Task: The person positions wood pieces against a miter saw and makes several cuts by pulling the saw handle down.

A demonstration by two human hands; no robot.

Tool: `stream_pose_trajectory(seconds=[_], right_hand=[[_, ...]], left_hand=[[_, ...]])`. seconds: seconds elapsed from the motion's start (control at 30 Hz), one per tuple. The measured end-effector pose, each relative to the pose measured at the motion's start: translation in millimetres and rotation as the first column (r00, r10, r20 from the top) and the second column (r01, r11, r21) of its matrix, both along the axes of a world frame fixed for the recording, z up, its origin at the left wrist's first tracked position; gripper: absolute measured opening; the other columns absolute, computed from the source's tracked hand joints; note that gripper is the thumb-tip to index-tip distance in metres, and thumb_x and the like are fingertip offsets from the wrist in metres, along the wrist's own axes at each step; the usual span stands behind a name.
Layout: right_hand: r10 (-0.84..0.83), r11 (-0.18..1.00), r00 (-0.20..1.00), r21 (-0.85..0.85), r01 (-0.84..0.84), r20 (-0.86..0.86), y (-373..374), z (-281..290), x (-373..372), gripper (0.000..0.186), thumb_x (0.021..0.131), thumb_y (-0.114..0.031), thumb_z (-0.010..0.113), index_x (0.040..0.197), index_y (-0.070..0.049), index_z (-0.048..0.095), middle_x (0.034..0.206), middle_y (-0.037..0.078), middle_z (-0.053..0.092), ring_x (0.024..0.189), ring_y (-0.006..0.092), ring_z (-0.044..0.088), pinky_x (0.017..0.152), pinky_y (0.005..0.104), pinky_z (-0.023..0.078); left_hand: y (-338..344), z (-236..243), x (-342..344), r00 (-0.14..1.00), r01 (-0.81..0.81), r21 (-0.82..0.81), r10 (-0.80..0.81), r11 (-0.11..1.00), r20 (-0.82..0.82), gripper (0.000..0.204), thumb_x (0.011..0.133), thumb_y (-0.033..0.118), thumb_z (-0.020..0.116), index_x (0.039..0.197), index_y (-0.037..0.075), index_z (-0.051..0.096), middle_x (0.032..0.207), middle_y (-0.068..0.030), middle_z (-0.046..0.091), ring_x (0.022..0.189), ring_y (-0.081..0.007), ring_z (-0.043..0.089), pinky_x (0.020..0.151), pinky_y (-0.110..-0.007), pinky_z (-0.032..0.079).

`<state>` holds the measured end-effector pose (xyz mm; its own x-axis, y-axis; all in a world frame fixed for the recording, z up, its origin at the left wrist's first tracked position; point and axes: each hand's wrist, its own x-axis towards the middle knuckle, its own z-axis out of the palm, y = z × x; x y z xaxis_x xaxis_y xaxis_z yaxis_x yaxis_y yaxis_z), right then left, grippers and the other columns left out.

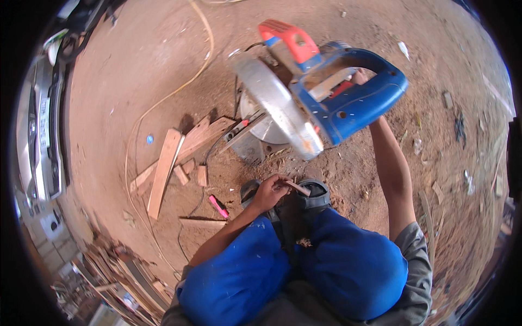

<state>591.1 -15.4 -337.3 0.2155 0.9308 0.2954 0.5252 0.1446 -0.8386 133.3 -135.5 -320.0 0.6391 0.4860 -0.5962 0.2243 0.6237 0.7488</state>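
Note:
A mitre saw with a blue loop handle (375, 103), a red-orange motor cover (296, 41) and a silver blade guard (277, 103) stands in front of me. My right hand (360, 77) is closed on its handle, mostly hidden behind it; only some fingers show through the loop. Below the guard, part of the round blade (267, 129) is visible. Low between my knees and the saw, my left hand (272, 193) pinches a small strip of wood (298, 188) over my sandals (315, 191).
Left of the saw lie wooden boards (165, 174) and small offcuts (202, 175). A pink and black marker-like tool (218, 206) rests on the dirt floor. A yellow cable (168, 95) curves past them. Stacked timber (122, 271) is at lower left; a parked vehicle (46, 130) stands far left.

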Motion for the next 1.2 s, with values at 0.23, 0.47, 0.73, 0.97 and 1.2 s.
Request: stream_pose_trajectory(seconds=[0.23, 0.47, 0.73, 0.97, 1.2], right_hand=[[0.028, 0.994, 0.999, -0.107, -0.024, 0.038, -2, 3, 13, 0.044, 0.097, -0.022, 0.074, 0.135, -0.001, 0.067, 0.132, 0.016, 0.070, 0.121, 0.0305, 0.067, 0.102, 0.0430, 0.053], [0.066, 0.977, 0.997, -0.206, -0.055, 0.049, -11, -1, 24, 0.046, 0.098, -0.024, 0.073, 0.137, 0.000, 0.066, 0.134, 0.018, 0.069, 0.123, 0.0326, 0.066, 0.103, 0.0436, 0.053], [0.111, 0.959, 0.990, -0.272, -0.083, 0.088, -18, -9, 26, 0.048, 0.099, -0.026, 0.073, 0.138, 0.001, 0.065, 0.136, 0.020, 0.068, 0.125, 0.0350, 0.066, 0.104, 0.0443, 0.052], [0.120, 0.945, 0.985, -0.320, -0.075, 0.126, -40, -21, 27, 0.050, 0.100, -0.027, 0.072, 0.140, 0.002, 0.064, 0.137, 0.022, 0.067, 0.127, 0.0370, 0.065, 0.105, 0.0449, 0.051], [0.052, 0.951, 0.968, -0.309, 0.027, 0.245, -78, -20, -8, 0.049, 0.099, -0.025, 0.071, 0.138, 0.004, 0.065, 0.143, 0.025, 0.064, 0.132, 0.0408, 0.063, 0.108, 0.0482, 0.048]], left_hand=[[5, 11, -21, 0.999, -0.033, -0.066, 0.033, 0.997, -0.002, 0.022, 0.104, 0.011, 0.068, 0.122, -0.001, 0.065, 0.110, -0.0054, 0.072, 0.100, -0.0137, 0.071, 0.091, -0.031, 0.058], [-6, 12, -49, 0.907, -0.382, -0.356, 0.420, 0.853, 0.035, 0.021, 0.109, 0.021, 0.063, 0.121, 0.004, 0.064, 0.104, -0.0038, 0.070, 0.094, -0.0174, 0.072, 0.088, -0.036, 0.062], [-8, 23, -63, 0.798, -0.492, -0.471, 0.595, 0.732, 0.092, 0.033, 0.111, 0.024, 0.059, 0.137, 0.003, 0.057, 0.116, -0.0195, 0.073, 0.099, -0.0309, 0.077, 0.082, -0.041, 0.066], [0, 38, -66, 0.806, -0.515, -0.394, 0.586, 0.762, 0.079, 0.036, 0.110, 0.019, 0.062, 0.143, 0.008, 0.054, 0.117, -0.0171, 0.072, 0.100, -0.0302, 0.077, 0.083, -0.042, 0.067], [3, 33, -71, 0.794, -0.507, -0.409, 0.596, 0.758, 0.119, 0.032, 0.109, 0.014, 0.063, 0.140, 0.009, 0.056, 0.120, -0.0159, 0.071, 0.109, -0.0320, 0.075, 0.091, -0.045, 0.066]])
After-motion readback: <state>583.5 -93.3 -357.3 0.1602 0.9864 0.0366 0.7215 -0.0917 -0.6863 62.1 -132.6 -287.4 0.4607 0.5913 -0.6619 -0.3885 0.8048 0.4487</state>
